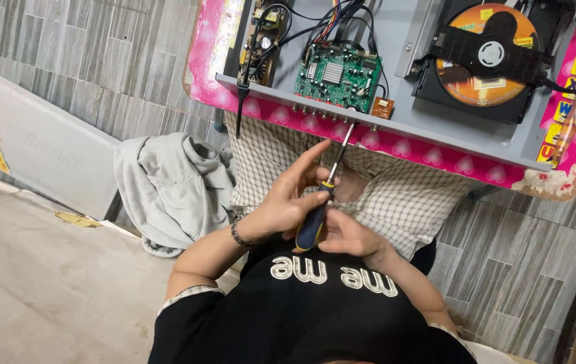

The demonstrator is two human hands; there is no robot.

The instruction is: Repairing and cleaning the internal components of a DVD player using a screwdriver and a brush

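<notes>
at the near edge of the pink-trimmed table (396,149), a person is pressing a screwdriver (325,195) into the back panel of an opened grey disc player (436,128) — its lid off, a green circuit board (338,77) and an orange disc (483,54) lying exposed inside. the left hand (288,202) is wrapping its fingers around the blue-and-yellow handle, thumb and forefinger stretching up along the thin steel shaft, while the right hand (348,236) is cupping the butt of the handle from below, closed against it. the tip is meeting the panel just under the circuit board, beside a row of round sockets. the tool is looking light and rigid, its moulded grip the natural place to hold — the bare shaft would likely be slippery, and the uncovered board beyond it is appearing fragile. a crumpled grey garment (173,189) is lying on the tiled floor off the table's left corner, near a flat grey panel (38,145).
</notes>
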